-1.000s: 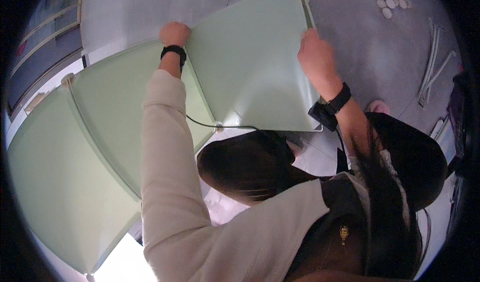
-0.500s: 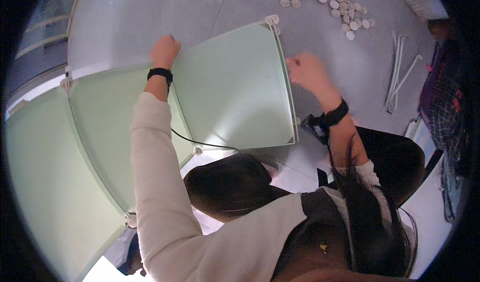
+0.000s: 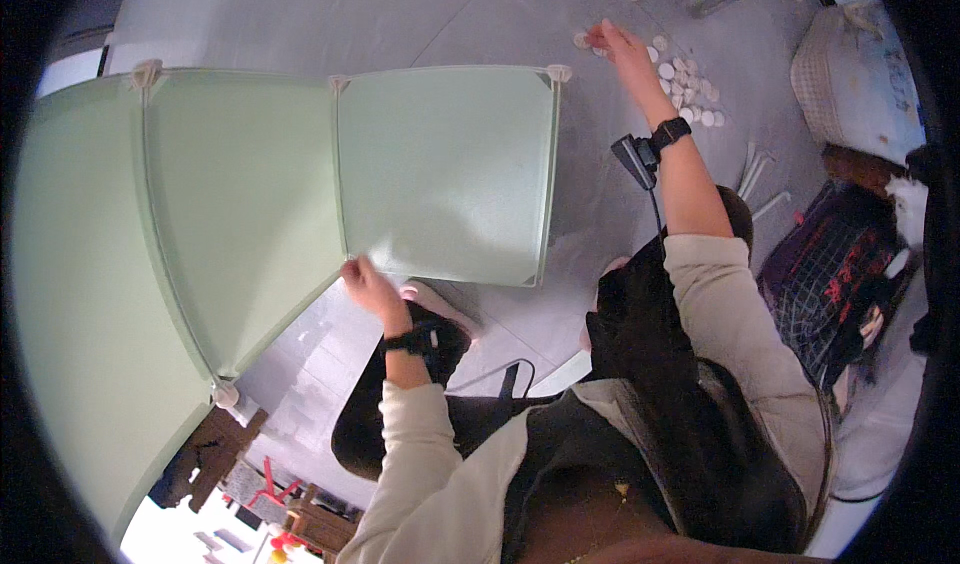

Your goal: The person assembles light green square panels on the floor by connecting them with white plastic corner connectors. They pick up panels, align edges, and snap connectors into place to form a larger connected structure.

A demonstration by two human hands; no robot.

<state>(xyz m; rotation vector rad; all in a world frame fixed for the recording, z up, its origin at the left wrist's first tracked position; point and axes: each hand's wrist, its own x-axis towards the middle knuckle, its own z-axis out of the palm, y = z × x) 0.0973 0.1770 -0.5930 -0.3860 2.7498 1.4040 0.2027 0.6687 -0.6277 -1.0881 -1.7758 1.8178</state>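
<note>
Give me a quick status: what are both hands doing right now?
Left hand grips the lower edge of the pale green panel. Right hand reaches among the small white discs on the grey floor. Nothing between them.

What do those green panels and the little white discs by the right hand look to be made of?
Green panels: likely thin matt plastic, slightly see-through and evenly pale. White discs near the right hand: probably moulded plastic, like the white corner pieces, though too small to be sure.
</note>
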